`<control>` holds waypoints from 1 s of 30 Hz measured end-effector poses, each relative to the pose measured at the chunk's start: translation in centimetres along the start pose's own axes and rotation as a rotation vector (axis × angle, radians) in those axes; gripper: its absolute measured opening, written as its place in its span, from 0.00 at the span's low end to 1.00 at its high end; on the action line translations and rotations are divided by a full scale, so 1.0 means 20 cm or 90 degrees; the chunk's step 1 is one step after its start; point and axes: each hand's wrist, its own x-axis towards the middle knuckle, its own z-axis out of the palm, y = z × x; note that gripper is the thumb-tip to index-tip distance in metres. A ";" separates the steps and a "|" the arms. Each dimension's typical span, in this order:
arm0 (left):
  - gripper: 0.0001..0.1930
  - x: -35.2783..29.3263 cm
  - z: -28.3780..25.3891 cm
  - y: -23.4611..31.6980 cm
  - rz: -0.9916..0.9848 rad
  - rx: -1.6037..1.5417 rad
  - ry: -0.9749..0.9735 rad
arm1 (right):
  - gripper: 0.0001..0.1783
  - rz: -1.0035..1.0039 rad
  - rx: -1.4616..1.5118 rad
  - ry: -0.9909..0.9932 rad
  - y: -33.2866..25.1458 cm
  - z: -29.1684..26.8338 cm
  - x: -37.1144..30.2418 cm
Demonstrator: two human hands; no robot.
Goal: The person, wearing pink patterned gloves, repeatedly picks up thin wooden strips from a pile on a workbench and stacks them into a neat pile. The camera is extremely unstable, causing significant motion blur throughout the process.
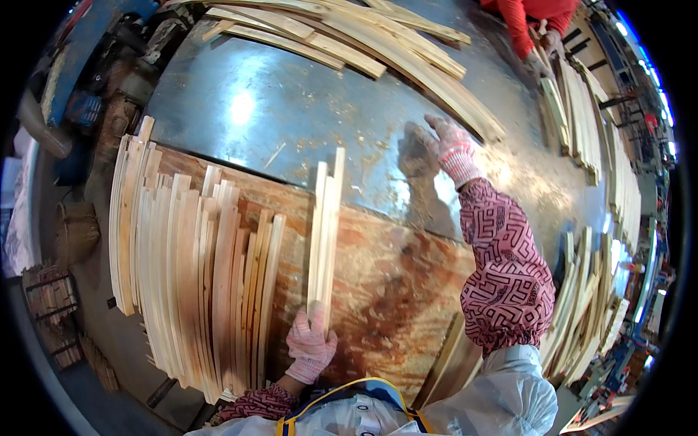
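Note:
Two or so pale wooden strips [321, 240] stand out lengthwise from my left hand [311, 344], which wears a pink-and-white knit glove. Its fingers close round their near ends, and the far ends reach over the edge of the metal tabletop. My right hand [455, 152], gloved alike, stretches out over the metal surface with its fingers apart and nothing in them. Just beyond it lie long wooden slats [429, 76], loosely piled across the far side; the fingertips are near the pile, apart from it as far as I can see.
A dense row of wooden strips [189, 269] covers the left of the stained plywood board [392, 291]. The shiny metal tabletop [291, 109] carries wood chips. At the upper right a co-worker in red sleeves [516, 29] handles strips beside more stacked wood [582, 116]. Machinery [109, 109] stands left.

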 end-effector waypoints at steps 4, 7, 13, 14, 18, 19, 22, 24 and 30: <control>0.42 0.06 0.01 -0.01 0.046 0.025 -0.048 | 0.28 -0.177 -0.081 0.103 -0.27 0.16 0.46; 0.43 0.09 -0.02 0.00 0.064 -0.005 -0.055 | 0.26 -0.025 -0.220 0.066 -0.45 0.27 0.78; 0.47 0.08 -0.04 -0.02 0.069 -0.047 -0.076 | 0.21 -0.068 -0.199 0.007 -0.52 0.20 0.83; 0.47 0.08 -0.03 -0.04 0.066 -0.049 -0.093 | 0.22 -0.099 -0.124 -0.152 -0.49 0.15 0.78; 0.41 0.07 -0.03 -0.01 0.066 0.004 0.002 | 0.22 -0.295 0.194 -0.195 -0.11 0.14 0.17; 0.40 0.05 -0.02 -0.02 0.045 0.012 0.001 | 0.21 -0.217 0.317 -0.189 -0.14 0.07 -0.04; 0.40 0.04 -0.02 0.01 0.027 0.006 -0.051 | 0.22 0.325 0.768 -0.256 -0.10 -0.06 -0.72; 0.41 0.01 -0.11 0.04 0.016 0.076 -0.059 | 0.20 0.357 0.757 -0.267 -0.25 -0.15 -1.11; 0.37 0.01 -0.24 0.25 0.202 -0.135 -0.025 | 0.24 0.407 0.863 -0.180 -0.36 -0.24 -1.97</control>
